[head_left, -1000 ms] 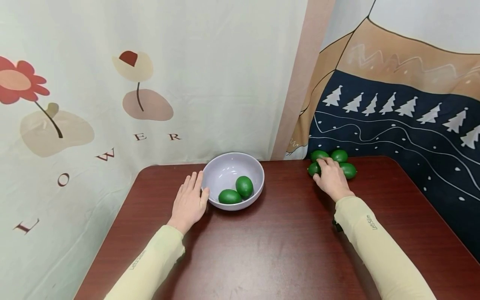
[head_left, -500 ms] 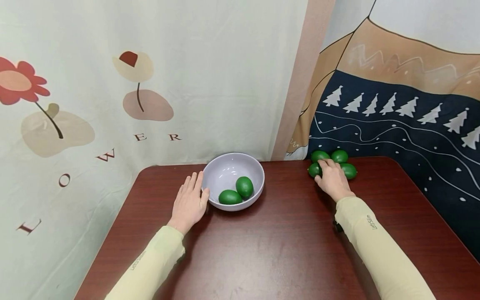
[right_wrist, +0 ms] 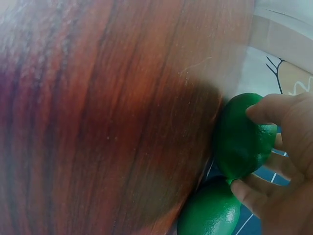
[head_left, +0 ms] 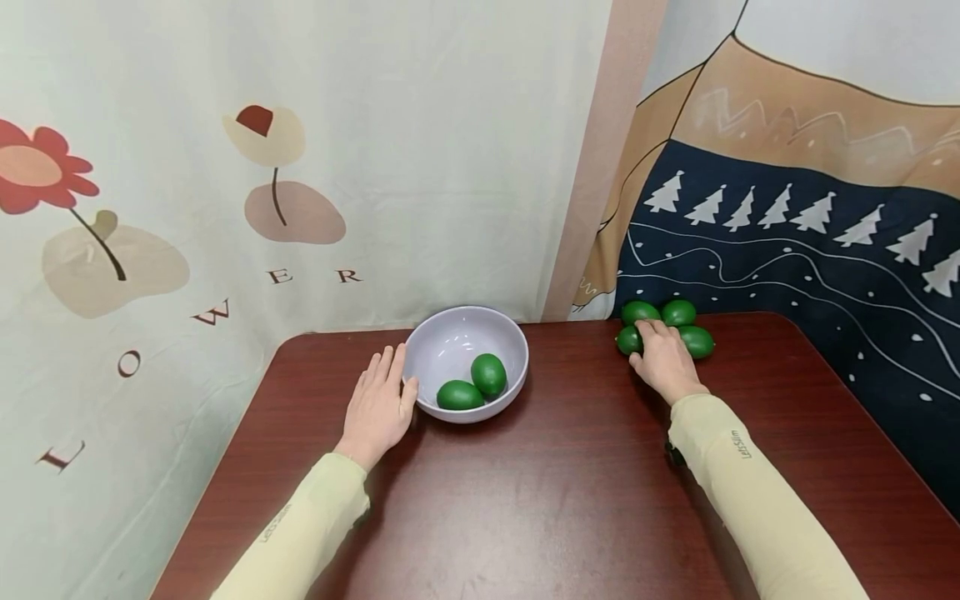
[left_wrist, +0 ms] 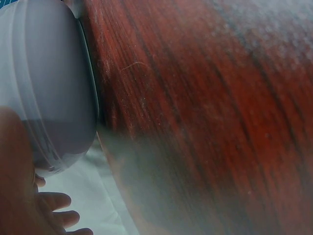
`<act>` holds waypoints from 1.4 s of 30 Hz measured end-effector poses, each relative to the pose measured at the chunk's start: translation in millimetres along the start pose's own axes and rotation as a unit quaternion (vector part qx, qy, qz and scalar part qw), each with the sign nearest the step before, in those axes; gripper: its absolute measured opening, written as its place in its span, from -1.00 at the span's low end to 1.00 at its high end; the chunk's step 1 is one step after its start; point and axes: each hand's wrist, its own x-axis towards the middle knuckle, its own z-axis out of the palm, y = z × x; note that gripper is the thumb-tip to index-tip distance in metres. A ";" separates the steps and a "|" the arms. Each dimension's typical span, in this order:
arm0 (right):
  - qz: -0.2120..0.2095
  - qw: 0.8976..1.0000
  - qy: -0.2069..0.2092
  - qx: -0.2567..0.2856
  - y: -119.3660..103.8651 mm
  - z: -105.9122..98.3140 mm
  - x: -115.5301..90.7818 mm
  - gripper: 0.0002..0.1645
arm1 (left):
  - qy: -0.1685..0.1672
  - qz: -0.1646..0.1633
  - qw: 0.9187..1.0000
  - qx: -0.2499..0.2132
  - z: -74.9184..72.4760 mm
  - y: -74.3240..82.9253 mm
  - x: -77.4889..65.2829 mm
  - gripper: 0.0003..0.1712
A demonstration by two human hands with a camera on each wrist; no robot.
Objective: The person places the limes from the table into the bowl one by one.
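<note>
My left hand (head_left: 377,407) lies with straight fingers along the left side of a pale lavender bowl (head_left: 438,354). In the left wrist view, the thumb rests against the bowl's outer wall (left_wrist: 54,83). Two green limes, one lying on its side (head_left: 459,395) and one leaning beside it (head_left: 489,374), are in the bowl. At the back right, my right hand (head_left: 666,360) grips a lime (right_wrist: 239,142) with the thumb on its near side and fingers behind it. Its little finger is right at the tip of a second lime (right_wrist: 210,210). Several limes cluster there, partly hidden by the hand.
The dark red-brown wooden table (head_left: 517,517) has rounded back corners. Directly behind it hang a pale curtain (head_left: 450,167) with flower prints and a navy cloth (head_left: 750,250) with white trees. Bowl and limes stand near the back edge.
</note>
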 end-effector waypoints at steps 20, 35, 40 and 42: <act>0.008 1.000 -0.007 0.002 5.3 1.4 -3.4 -0.28 | 0.003 0.001 1.000 -0.002 2.3 -2.2 -1.0 -0.27; 0.010 1.000 -0.014 0.014 1.5 2.0 -2.3 -0.26 | 0.004 0.001 1.000 -0.004 3.3 -2.5 1.2 -0.26; 0.010 1.000 -0.002 0.027 -3.1 1.6 -1.3 -0.27 | 0.008 0.003 1.000 -0.002 3.1 -2.3 1.7 -0.26; 0.009 0.999 0.003 0.033 -4.9 1.7 -1.2 -0.28 | 0.008 0.002 1.000 -0.003 2.8 -2.3 1.8 -0.26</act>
